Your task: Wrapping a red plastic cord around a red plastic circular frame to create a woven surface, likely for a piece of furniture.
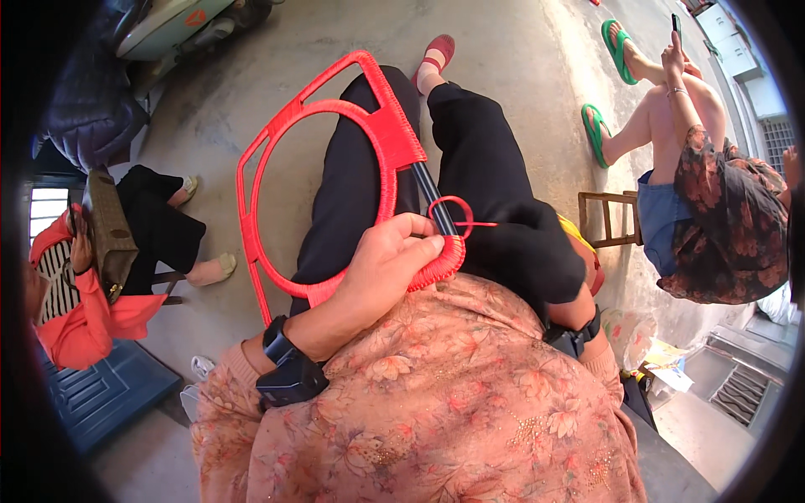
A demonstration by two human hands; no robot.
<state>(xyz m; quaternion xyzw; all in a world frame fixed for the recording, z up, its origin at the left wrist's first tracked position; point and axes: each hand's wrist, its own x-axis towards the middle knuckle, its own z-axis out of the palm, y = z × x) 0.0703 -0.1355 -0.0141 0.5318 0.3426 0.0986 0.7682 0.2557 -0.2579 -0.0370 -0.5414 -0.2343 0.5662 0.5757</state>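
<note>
On my lap lies a frame point(243, 201) of tubing, a ring set inside a rounded outer loop, mostly wrapped in red strip. A length of bare black tube point(425, 186) shows on its right side. My left hand point(390, 251) is closed around the frame's near right corner, thumb and fingers pressed where the red wrapping ends. From there a thin red strip point(453, 201) curls in a loop round the black tube, its tail pointing right. Of my right arm I see the wrist point(577, 312); the hand is hidden behind black cloth by my right knee.
To the right, a seated person point(721, 201) in green flip-flops holds a phone point(676, 25). On the left sits another person in a coral jacket point(126, 323). A scooter point(168, 29) stands at the far left. A wooden stool point(605, 220) is right of my legs.
</note>
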